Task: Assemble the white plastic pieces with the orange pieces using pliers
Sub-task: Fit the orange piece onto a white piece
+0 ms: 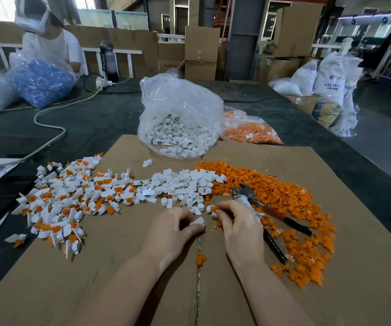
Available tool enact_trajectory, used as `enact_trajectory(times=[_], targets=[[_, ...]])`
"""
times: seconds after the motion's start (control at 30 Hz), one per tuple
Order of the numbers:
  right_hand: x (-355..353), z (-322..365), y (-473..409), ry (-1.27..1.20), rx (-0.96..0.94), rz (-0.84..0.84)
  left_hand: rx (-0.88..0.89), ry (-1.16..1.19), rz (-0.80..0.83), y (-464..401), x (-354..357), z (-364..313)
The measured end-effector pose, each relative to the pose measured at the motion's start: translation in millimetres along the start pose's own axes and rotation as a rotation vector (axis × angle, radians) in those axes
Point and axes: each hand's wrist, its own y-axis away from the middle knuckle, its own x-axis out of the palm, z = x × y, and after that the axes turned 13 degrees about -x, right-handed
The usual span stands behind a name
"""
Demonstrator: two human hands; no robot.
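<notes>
Hands: both low in the centre of the frame, on the cardboard (119, 267), close together but apart.
Left hand (174, 228): fingers curled, pinching a white piece (197, 221) between thumb and fingertips.
Right hand (238, 223): fingers curled, pinching an orange piece (214, 209) at the fingertips, just right of the white piece.
Pliers (264, 207): lying on the cardboard just right of the right hand, head toward the upper left, dark handles toward the lower right; one handle passes under the hand.
Orange pile (284, 191): loose orange parts, right of centre, around and under the pliers.
White pile (185, 184): loose white parts, centre, just above the hands.
Joined pile (67, 201): white parts with orange in them, left of centre.
White bag (178, 123): clear, open, upper centre, at the far edge of the cardboard.
Orange bag (251, 130): clear, just right of the white bag.
Person (48, 43): upper left, behind a bag of blue parts (41, 82).
</notes>
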Motion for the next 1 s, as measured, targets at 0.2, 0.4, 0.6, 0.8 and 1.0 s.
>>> enact_trajectory(times=[0.2, 0.4, 0.6, 0.8, 1.0], targets=[[-0.6, 0.9, 1.1, -0.023, -0.009, 0.012, -0.117, 0.278, -0.028, -5.2, 3.8, -12.9], [0.8, -0.5, 0.4, -0.001, -0.045, 0.054, -0.115, 0.42, -0.016, -3.9, 2.6, -12.6], [2.6, -1.0, 1.1, 0.057, -0.075, 0.129, -0.083, 0.38, 0.042, 0.6, 1.4, -10.3], [0.8, 2.1, 2.2, 0.028, -0.127, 0.154, -0.115, 0.431, 0.023, 0.6, 3.3, -9.9], [1.7, 1.8, 2.3, 0.061, -0.116, 0.206, -0.087, 0.385, 0.059, 1.8, 5.7, -8.1]])
